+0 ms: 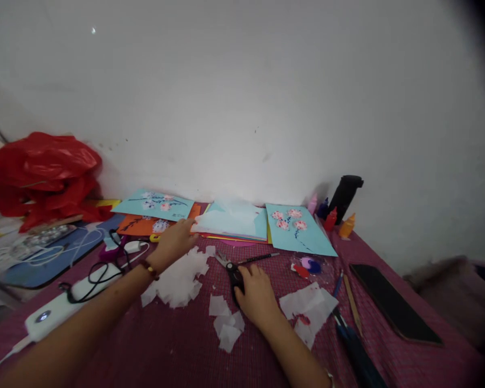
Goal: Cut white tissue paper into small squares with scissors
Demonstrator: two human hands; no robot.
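My left hand (175,240) reaches to the back of the table, its fingers closed at the left edge of a sheet of white paper (230,221) on a stack of coloured paper. My right hand (258,293) is closed around the black handles of a pair of scissors (233,272), which point away to the left, low over the cloth. A dark pen (261,257) lies just beyond the scissors. Crumpled white tissue pieces (181,277) are below my left hand, and loose scraps (228,328) lie beside my right hand.
Blue flower pictures (303,229) lie along the wall. Paint bottles (347,226) and a black container (346,196) stand at the right. A phone (392,302), pencil (352,304) and stained tissue (309,310) lie nearer. Left are a power strip (76,293), cables and a red bag (44,172).
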